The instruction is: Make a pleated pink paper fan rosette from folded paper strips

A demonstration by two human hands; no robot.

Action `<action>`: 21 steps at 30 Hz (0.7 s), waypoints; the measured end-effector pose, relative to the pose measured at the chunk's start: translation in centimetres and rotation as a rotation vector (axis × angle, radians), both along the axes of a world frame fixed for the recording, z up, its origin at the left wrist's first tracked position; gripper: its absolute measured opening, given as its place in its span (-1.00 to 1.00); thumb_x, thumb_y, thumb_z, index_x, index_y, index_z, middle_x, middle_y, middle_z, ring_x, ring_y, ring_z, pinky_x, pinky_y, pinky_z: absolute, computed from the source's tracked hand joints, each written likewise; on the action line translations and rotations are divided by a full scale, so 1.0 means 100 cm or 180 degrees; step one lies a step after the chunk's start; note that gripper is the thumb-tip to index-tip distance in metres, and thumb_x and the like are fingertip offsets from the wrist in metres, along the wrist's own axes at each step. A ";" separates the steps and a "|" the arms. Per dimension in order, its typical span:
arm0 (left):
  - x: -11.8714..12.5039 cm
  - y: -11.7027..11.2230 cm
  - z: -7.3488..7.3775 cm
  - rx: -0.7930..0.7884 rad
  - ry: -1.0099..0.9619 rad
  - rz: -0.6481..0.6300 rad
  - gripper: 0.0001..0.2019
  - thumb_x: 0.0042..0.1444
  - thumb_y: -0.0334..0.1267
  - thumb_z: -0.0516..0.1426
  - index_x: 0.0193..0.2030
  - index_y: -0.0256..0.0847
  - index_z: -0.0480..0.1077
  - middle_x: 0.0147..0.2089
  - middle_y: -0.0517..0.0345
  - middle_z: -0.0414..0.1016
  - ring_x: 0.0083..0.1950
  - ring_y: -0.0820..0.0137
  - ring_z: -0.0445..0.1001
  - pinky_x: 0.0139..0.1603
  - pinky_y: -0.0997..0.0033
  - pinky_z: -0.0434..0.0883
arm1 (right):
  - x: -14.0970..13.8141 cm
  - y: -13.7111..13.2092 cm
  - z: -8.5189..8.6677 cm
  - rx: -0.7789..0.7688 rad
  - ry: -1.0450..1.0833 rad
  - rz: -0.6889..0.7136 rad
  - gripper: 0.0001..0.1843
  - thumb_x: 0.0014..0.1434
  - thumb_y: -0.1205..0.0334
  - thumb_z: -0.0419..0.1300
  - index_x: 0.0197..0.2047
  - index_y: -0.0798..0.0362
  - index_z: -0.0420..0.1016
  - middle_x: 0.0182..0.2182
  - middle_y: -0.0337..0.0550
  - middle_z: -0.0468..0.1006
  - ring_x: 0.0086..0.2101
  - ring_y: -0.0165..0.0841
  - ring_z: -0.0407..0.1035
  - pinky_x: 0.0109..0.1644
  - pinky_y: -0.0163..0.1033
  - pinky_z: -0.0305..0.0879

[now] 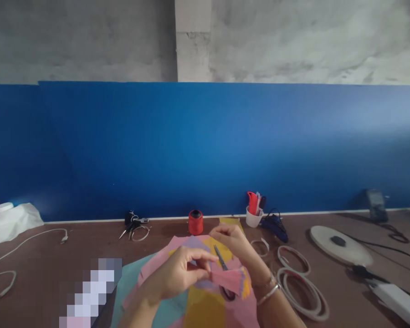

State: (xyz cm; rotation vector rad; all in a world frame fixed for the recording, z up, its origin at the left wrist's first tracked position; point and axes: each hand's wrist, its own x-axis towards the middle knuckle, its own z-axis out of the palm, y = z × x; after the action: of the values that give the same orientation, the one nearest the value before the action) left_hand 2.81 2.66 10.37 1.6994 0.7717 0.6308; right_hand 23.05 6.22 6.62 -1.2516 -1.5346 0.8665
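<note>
My left hand (187, 271) pinches the gathered end of a pink strip (230, 279) between thumb and fingertips. The strip fans out to the right, with lilac and yellow layers along its fringed edge. Above and to its right, my right hand (232, 237) is raised with thumb and fingers pressed together; whatever it grips is too small to make out. A pair of scissors (220, 258) lies partly under the strip, blades pointing away. Beneath both hands spread overlapping pink, teal, lilac and yellow sheets (205, 307), thin like paper or cloth.
Behind the hands stand a red thread spool (196, 222) and a white cup (253, 217) with pens and red-handled tools. Keys (134, 225) lie left. At right are rolls of tape (302, 291), a round pale disc (340, 245) and a power strip (398, 303). A blue partition (205, 150) closes the back.
</note>
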 end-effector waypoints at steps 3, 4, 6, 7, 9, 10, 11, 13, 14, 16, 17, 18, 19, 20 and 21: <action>-0.002 0.004 0.002 -0.0023 -0.0282 0.0204 -0.82 -0.02 -0.18 0.23 -0.33 -0.23 0.59 -0.30 0.02 0.58 -0.26 0.29 0.48 -0.25 0.44 0.35 | -0.005 0.001 -0.002 0.0005 -0.0124 0.0002 -0.74 -0.05 0.12 0.21 -0.51 0.15 0.58 -0.55 -0.17 0.46 -0.48 -0.39 0.28 -0.43 -0.33 0.17; -0.003 0.006 0.003 0.0022 -0.0398 0.0319 -0.80 -0.03 -0.17 0.24 -0.34 -0.24 0.59 -0.30 0.01 0.59 -0.25 0.28 0.48 -0.24 0.43 0.35 | -0.006 0.000 -0.002 0.0002 -0.0156 0.0009 -0.75 -0.06 0.13 0.21 -0.53 0.16 0.57 -0.57 -0.18 0.45 -0.51 -0.41 0.26 -0.46 -0.34 0.14; -0.005 0.012 0.001 0.0066 -0.0644 0.0648 -0.79 -0.04 -0.17 0.25 -0.32 -0.26 0.59 -0.31 0.00 0.60 -0.25 0.27 0.48 -0.22 0.42 0.35 | -0.006 -0.001 -0.002 -0.0041 -0.0270 0.0050 -0.76 -0.06 0.16 0.19 -0.57 0.15 0.54 -0.63 -0.23 0.40 -0.56 -0.45 0.20 -0.51 -0.36 0.08; -0.006 0.016 -0.001 0.0049 -0.0759 0.0859 -0.78 -0.04 -0.17 0.26 -0.29 -0.26 0.59 -0.31 0.00 0.60 -0.25 0.27 0.49 -0.21 0.41 0.35 | -0.006 -0.001 -0.002 -0.0051 -0.0350 0.0067 -0.76 -0.05 0.17 0.18 -0.59 0.15 0.53 -0.66 -0.25 0.37 -0.58 -0.46 0.17 -0.52 -0.36 0.06; -0.008 0.025 -0.008 -0.0053 -0.0970 0.1382 -0.74 -0.07 -0.15 0.26 -0.28 -0.27 0.57 -0.32 0.00 0.61 -0.29 0.26 0.50 -0.28 0.40 0.37 | -0.006 -0.004 -0.001 -0.0063 -0.0509 0.0033 -0.76 -0.05 0.18 0.18 -0.62 0.13 0.51 -0.67 -0.28 0.34 -0.59 -0.48 0.14 -0.52 -0.36 0.04; -0.009 0.030 -0.013 -0.0082 -0.1054 0.1650 -0.72 -0.07 -0.14 0.26 -0.24 -0.28 0.55 -0.32 0.00 0.61 -0.28 0.25 0.51 -0.27 0.39 0.38 | -0.007 -0.005 0.001 -0.0071 -0.0581 0.0031 -0.76 -0.04 0.19 0.18 -0.63 0.13 0.51 -0.66 -0.29 0.33 -0.59 -0.48 0.13 -0.51 -0.36 0.04; -0.010 0.035 -0.018 -0.0093 -0.1116 0.1869 -0.70 -0.08 -0.14 0.25 -0.21 -0.28 0.54 -0.30 0.00 0.61 -0.25 0.23 0.52 -0.24 0.37 0.38 | -0.009 -0.007 0.002 -0.0068 -0.0643 0.0060 -0.77 -0.04 0.21 0.18 -0.63 0.12 0.51 -0.66 -0.30 0.32 -0.59 -0.49 0.13 -0.51 -0.36 0.03; -0.012 0.044 -0.030 0.0122 -0.0906 0.2315 -0.74 -0.08 -0.16 0.24 -0.27 -0.27 0.53 -0.32 0.01 0.61 -0.23 0.21 0.53 -0.24 0.37 0.38 | -0.012 -0.011 0.006 -0.0044 -0.0771 0.0191 -0.73 -0.02 0.24 0.16 -0.68 0.11 0.47 -0.68 -0.32 0.27 -0.60 -0.50 0.09 -0.53 -0.36 -0.02; -0.013 0.048 -0.035 0.0321 -0.0684 0.2499 -0.79 -0.08 -0.17 0.23 -0.33 -0.25 0.52 -0.33 0.02 0.61 -0.25 0.20 0.53 -0.23 0.36 0.38 | -0.015 -0.013 0.007 -0.0022 -0.0845 0.0276 -0.71 -0.01 0.24 0.15 -0.71 0.11 0.45 -0.70 -0.33 0.24 -0.60 -0.50 0.06 -0.53 -0.36 -0.04; -0.013 0.051 -0.042 0.0796 -0.0101 0.2663 -0.88 -0.04 -0.25 0.18 -0.37 -0.21 0.51 -0.34 0.03 0.60 -0.26 0.20 0.52 -0.21 0.34 0.36 | -0.019 -0.018 0.011 0.0070 -0.0969 0.0374 -0.69 0.00 0.26 0.15 -0.73 0.10 0.44 -0.72 -0.33 0.24 -0.60 -0.50 0.07 -0.53 -0.37 -0.03; -0.013 0.051 -0.045 0.1053 0.0264 0.2666 -0.89 -0.02 -0.29 0.14 -0.38 -0.19 0.51 -0.34 0.04 0.60 -0.26 0.21 0.51 -0.21 0.33 0.34 | -0.021 -0.019 0.013 0.0118 -0.1015 0.0380 -0.70 0.00 0.27 0.16 -0.72 0.09 0.46 -0.71 -0.33 0.26 -0.59 -0.50 0.09 -0.51 -0.37 0.00; -0.012 0.050 -0.046 0.1308 0.0627 0.2610 -0.87 0.01 -0.34 0.11 -0.38 -0.18 0.51 -0.33 0.04 0.59 -0.25 0.21 0.50 -0.20 0.33 0.32 | -0.022 -0.021 0.015 0.0157 -0.1054 0.0379 -0.71 -0.01 0.28 0.16 -0.71 0.08 0.48 -0.70 -0.32 0.29 -0.58 -0.49 0.12 -0.50 -0.38 0.02; -0.011 0.049 -0.047 0.1553 0.0966 0.2513 -0.83 0.03 -0.37 0.07 -0.38 -0.17 0.51 -0.33 0.04 0.59 -0.25 0.21 0.49 -0.20 0.32 0.31 | -0.022 -0.023 0.017 0.0193 -0.1090 0.0379 -0.72 0.00 0.29 0.16 -0.70 0.07 0.49 -0.69 -0.31 0.31 -0.56 -0.48 0.14 -0.48 -0.38 0.04; -0.010 0.047 -0.047 0.1778 0.1251 0.2384 -0.79 0.04 -0.40 0.04 -0.38 -0.17 0.50 -0.33 0.04 0.58 -0.24 0.22 0.47 -0.19 0.31 0.29 | -0.023 -0.024 0.019 0.0235 -0.1120 0.0382 -0.72 0.01 0.30 0.15 -0.68 0.06 0.51 -0.68 -0.30 0.31 -0.55 -0.47 0.16 -0.47 -0.38 0.05; -0.008 0.046 -0.047 0.1976 0.1464 0.2215 -0.77 0.05 -0.43 0.01 -0.38 -0.17 0.50 -0.34 0.04 0.58 -0.23 0.22 0.46 -0.18 0.30 0.28 | -0.023 -0.025 0.021 0.0278 -0.1135 0.0378 -0.72 0.02 0.30 0.14 -0.67 0.05 0.52 -0.67 -0.30 0.31 -0.54 -0.47 0.17 -0.46 -0.38 0.06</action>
State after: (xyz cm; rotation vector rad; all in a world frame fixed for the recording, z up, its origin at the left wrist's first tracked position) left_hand 1.99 7.26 5.70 2.1735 1.6631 1.0433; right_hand 20.79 3.73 8.73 -1.3108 -1.9242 0.6654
